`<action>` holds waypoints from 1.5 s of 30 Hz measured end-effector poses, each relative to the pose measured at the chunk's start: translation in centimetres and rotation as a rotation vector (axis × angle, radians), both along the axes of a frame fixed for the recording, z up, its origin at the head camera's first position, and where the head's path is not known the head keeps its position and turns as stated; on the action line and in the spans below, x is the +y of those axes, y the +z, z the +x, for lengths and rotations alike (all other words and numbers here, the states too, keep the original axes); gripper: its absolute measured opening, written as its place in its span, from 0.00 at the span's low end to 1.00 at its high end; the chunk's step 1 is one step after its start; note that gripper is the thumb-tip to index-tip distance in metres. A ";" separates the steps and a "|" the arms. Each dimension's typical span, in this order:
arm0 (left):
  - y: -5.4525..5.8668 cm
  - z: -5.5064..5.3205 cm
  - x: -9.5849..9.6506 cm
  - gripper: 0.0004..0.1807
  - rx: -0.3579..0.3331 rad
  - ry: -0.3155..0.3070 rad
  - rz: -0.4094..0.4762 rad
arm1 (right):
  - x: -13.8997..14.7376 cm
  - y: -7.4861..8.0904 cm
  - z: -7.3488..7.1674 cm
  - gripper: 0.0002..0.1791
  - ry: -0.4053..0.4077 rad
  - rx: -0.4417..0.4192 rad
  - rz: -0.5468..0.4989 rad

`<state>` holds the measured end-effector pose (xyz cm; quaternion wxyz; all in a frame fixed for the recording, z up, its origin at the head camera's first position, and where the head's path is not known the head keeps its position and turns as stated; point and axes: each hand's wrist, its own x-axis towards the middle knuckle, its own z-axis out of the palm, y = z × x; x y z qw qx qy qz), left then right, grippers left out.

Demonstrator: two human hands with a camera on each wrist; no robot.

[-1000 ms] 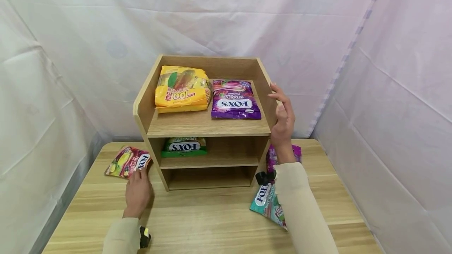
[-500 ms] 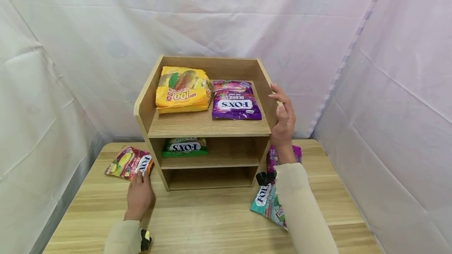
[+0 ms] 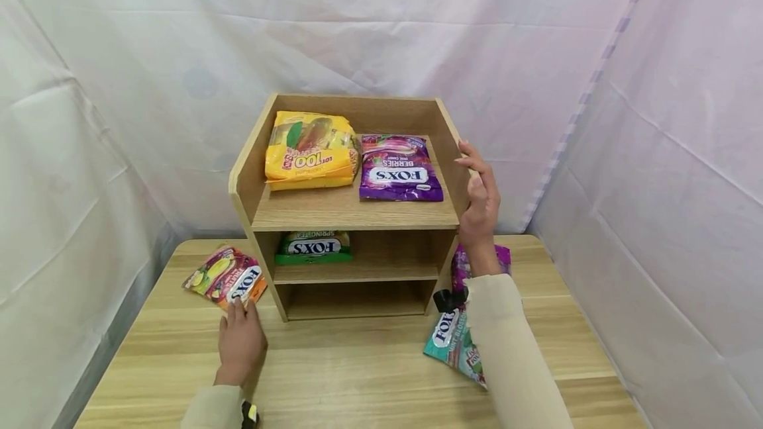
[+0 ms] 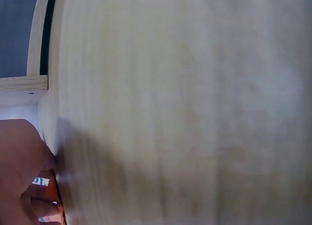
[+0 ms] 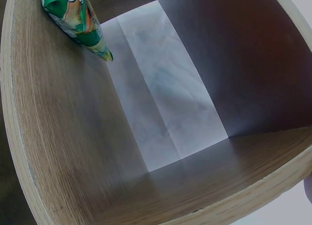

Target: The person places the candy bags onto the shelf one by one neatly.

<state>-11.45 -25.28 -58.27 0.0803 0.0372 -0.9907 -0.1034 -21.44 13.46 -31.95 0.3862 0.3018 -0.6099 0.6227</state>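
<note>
My left hand rests its fingertips on the near orange edge of a red Fox's fruits candy bag, which lies on the table left of a wooden shelf. In the left wrist view the thumb and fingers sit at that bag's orange edge. My right hand holds the right side panel of the shelf, its fingers bent over the sloping edge. On the top board lie a yellow Lot 100 candy bag and a purple Fox's berries bag.
A green Fox's spring tea bag lies on the middle board, left side. Right of the shelf, partly behind my right arm, are a teal mint blossom bag and a purple bag. White sheeting surrounds the table.
The fruits bag has slid slightly toward me and to the right and turned a little, together with my left hand. My right hand stays on the shelf panel.
</note>
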 end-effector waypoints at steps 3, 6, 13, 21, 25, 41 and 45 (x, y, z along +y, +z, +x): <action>-0.1 0.3 0.1 0.22 -0.005 0.003 -0.007 | 0.0 0.1 0.1 0.22 -0.008 -0.008 0.001; -0.2 0.6 0.0 0.22 0.002 0.005 -0.006 | 0.0 0.0 0.0 0.21 -0.009 -0.011 0.002; -0.1 1.9 -0.1 0.21 0.068 -0.001 -0.010 | 0.0 -0.1 0.2 0.21 -0.010 -0.022 0.005; 0.4 3.7 0.9 0.20 0.071 0.009 0.003 | 0.1 0.1 0.3 0.21 -0.020 -0.017 0.003; 0.5 4.8 1.5 0.20 0.032 0.035 0.021 | 0.1 0.1 0.3 0.20 -0.005 -0.018 0.005; 1.2 7.0 2.7 0.20 -0.138 0.065 0.031 | 0.2 0.2 0.2 0.21 -0.018 -0.011 0.003; 1.2 7.8 3.1 0.21 -0.186 0.082 0.036 | 0.2 0.2 0.1 0.21 -0.013 -0.002 0.004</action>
